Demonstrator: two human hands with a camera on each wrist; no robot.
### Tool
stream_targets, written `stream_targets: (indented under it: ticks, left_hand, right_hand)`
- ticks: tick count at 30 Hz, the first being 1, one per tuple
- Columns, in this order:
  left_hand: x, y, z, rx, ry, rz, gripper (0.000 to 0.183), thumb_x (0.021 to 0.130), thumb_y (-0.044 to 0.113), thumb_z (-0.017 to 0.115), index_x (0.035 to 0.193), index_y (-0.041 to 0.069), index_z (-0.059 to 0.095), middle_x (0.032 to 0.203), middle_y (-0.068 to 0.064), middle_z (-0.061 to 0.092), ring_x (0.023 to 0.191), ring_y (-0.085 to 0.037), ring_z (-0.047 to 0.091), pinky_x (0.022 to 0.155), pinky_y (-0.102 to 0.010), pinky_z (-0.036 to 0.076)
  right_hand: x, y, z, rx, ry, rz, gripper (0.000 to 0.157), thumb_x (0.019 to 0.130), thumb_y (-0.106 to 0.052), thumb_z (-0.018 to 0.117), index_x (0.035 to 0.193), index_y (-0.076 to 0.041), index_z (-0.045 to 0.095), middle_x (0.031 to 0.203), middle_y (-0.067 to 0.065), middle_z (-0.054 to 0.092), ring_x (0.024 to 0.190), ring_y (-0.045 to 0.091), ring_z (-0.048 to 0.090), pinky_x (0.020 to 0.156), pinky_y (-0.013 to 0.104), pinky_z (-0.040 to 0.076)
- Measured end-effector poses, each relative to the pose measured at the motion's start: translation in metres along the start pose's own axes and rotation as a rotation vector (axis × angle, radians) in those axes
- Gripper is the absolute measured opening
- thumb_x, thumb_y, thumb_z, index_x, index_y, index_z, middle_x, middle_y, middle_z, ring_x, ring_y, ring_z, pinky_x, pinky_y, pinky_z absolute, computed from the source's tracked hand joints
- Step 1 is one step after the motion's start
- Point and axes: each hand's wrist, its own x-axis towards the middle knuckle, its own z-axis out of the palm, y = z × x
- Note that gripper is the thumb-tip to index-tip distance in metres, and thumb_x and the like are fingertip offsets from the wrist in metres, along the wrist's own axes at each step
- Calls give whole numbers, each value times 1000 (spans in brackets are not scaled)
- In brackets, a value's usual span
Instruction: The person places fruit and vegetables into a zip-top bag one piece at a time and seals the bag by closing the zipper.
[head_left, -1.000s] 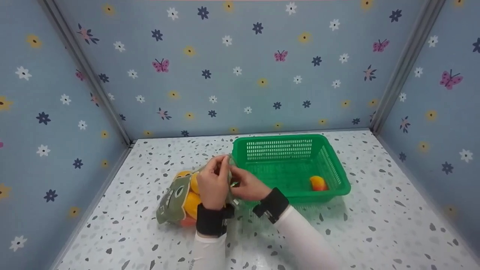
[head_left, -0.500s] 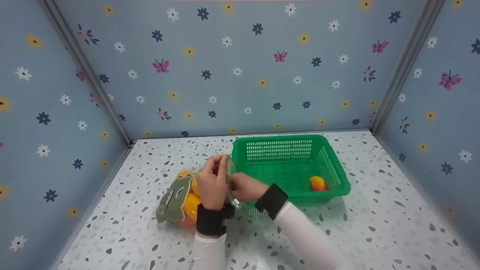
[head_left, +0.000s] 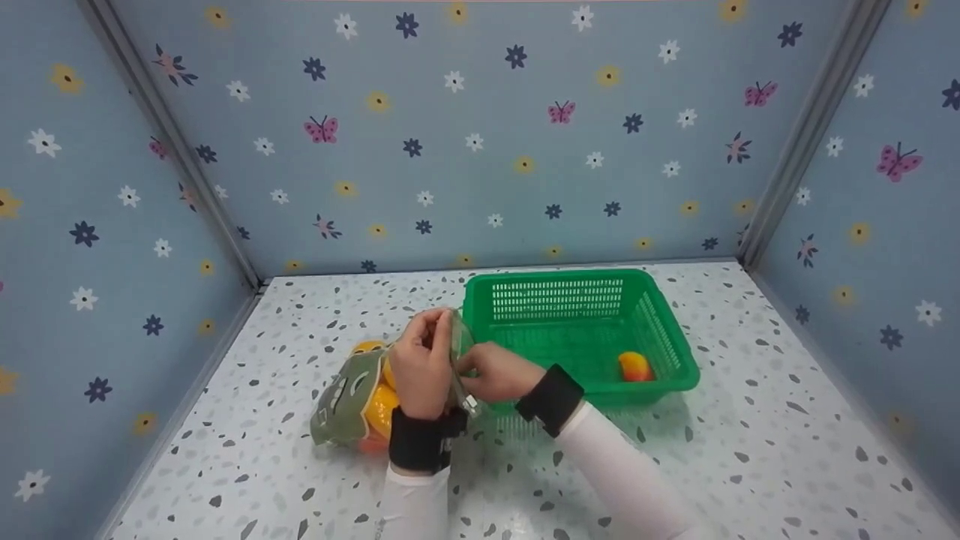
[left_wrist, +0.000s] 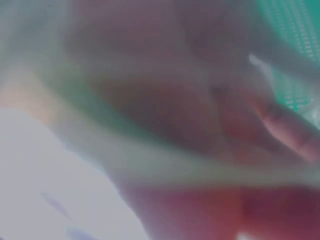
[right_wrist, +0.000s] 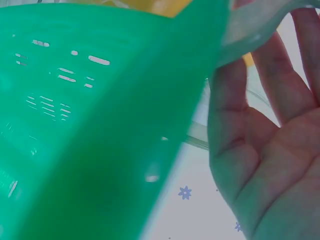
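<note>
An olive-green and clear zip bag leans at the left of the green basket. Yellow and orange fruit shows through its clear side. High on the bag's mouth, my left hand pinches the rim between thumb and fingers. My right hand holds the same rim a little lower, on the basket side. In the right wrist view its fingers meet the translucent bag edge. Bag film blurs most of the left wrist view, where one finger shows.
Inside the basket, near its front right corner, lies one yellow-red fruit. The speckled tabletop extends right and in front. Flower-patterned walls close off the back and both sides.
My right hand has turned and shifted slightly along the bag's rim. My left hand keeps its pinch in nearly the same place. The bag, basket and loose fruit look unmoved.
</note>
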Motion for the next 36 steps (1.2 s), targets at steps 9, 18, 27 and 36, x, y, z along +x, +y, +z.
stream_targets:
  ticks: [9, 18, 27, 36]
  left_hand:
    - [1, 0, -1, -10, -20, -42, 16, 101, 16, 67, 100, 1, 74, 72, -10, 63, 59, -11, 46, 56, -18, 39]
    - [1, -3, 0, -50, -31, -46, 17, 101, 16, 66, 101, 0, 74, 76, -11, 65, 62, -11, 47, 56, -18, 39]
    - [2, -3, 0, -47, -19, -38, 16, 101, 15, 67, 101, 1, 74, 76, -11, 65, 61, -10, 46, 55, -18, 38]
    - [2, -2, -1, -41, -6, -12, 15, 99, 14, 69, 97, 1, 74, 70, -8, 62, 58, -8, 44, 54, -18, 36]
  right_hand:
    - [-14, 3, -14, 78, 84, -19, 22, 104, -24, 62, 101, -9, 77, 87, 7, 75, 71, 10, 59, 69, 23, 48]
    - [-28, 11, -42, 65, 172, 9, 17, 102, -26, 66, 104, -12, 76, 100, 8, 77, 88, 14, 68, 81, 35, 55]
    - [-43, 39, -83, -44, 211, 247, 28, 103, -29, 64, 126, -12, 66, 125, 10, 69, 114, 27, 67, 97, 47, 55]
    - [-58, 87, -108, -336, 87, 543, 46, 100, -31, 67, 133, 2, 62, 131, 23, 66, 121, 40, 64, 102, 54, 51]
